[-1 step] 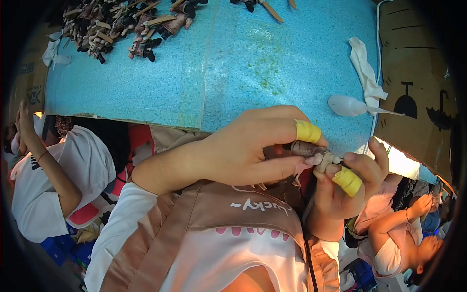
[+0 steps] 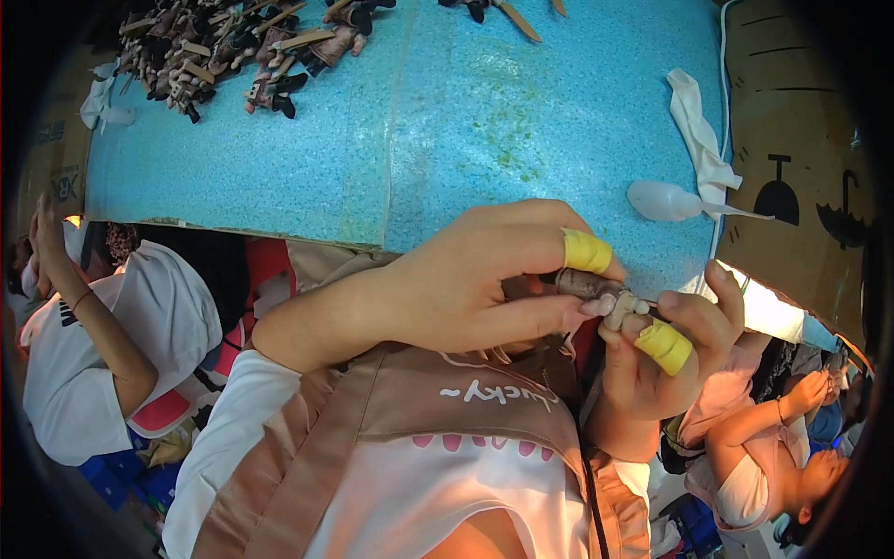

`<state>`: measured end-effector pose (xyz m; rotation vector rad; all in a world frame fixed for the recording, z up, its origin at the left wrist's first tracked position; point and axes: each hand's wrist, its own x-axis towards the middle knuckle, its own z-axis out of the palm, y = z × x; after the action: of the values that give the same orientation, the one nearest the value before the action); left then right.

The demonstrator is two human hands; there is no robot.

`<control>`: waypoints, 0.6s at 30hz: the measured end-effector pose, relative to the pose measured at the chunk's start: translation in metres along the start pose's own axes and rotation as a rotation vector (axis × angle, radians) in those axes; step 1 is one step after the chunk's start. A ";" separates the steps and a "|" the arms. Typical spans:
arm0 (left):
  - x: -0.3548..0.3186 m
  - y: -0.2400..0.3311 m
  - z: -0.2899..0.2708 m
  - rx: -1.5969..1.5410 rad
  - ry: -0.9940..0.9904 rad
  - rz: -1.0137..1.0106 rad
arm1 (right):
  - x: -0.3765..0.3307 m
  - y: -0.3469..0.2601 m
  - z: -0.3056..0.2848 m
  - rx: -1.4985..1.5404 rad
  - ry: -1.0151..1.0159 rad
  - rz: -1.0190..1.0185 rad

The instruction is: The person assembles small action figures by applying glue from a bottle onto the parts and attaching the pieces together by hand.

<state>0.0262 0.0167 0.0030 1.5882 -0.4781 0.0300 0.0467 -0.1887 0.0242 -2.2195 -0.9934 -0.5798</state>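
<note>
Between my two hands is a small figurine [image 2: 583, 283] with a brownish body and pale, knobby parts, held just off the table's near edge. My left hand [image 2: 475, 279] pinches the brown body between thumb and fingers, and yellow tape wraps one of its fingers. From the right, the fingers of my right hand [image 2: 656, 363] close on the pale end; yellow tape is on one of these too, while other fingers stick up. Part of the figurine is hidden behind my fingers.
Many similar figurines [image 2: 265, 88] with wooden sticks lie heaped at the far left of the blue table [image 2: 279, 172]. A translucent squeeze bottle [image 2: 663, 202] and a white cloth [image 2: 694, 126] lie at the right, beside a cardboard box [image 2: 801, 121]. People sit on both sides.
</note>
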 end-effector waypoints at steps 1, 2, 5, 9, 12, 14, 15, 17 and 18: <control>-0.001 -0.002 -0.001 0.021 -0.031 -0.010 | 0.000 0.000 0.000 -0.001 -0.001 0.003; -0.001 -0.002 0.000 0.019 -0.033 -0.011 | 0.000 0.001 0.001 0.036 -0.018 -0.007; -0.003 -0.001 0.001 -0.030 -0.016 -0.042 | 0.003 0.001 -0.003 0.047 -0.062 -0.012; -0.003 -0.001 0.000 0.001 -0.035 -0.033 | 0.001 -0.004 -0.001 -0.034 -0.062 -0.022; -0.003 0.002 0.000 -0.014 -0.013 0.007 | -0.005 -0.004 0.000 -0.079 -0.080 -0.120; -0.002 0.002 0.000 -0.056 -0.006 0.022 | -0.009 -0.003 0.016 -0.099 0.048 -0.134; -0.001 -0.001 0.000 -0.012 -0.011 0.038 | -0.010 -0.003 0.021 -0.119 0.176 -0.150; -0.003 -0.002 0.000 0.040 -0.004 0.046 | -0.006 -0.005 0.015 -0.041 0.078 -0.096; -0.004 -0.002 0.000 0.029 0.020 0.044 | -0.003 -0.006 0.012 0.031 -0.019 -0.043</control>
<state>0.0227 0.0175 -0.0004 1.6043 -0.4992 0.0859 0.0418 -0.1786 0.0160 -2.1847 -1.0546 -0.5598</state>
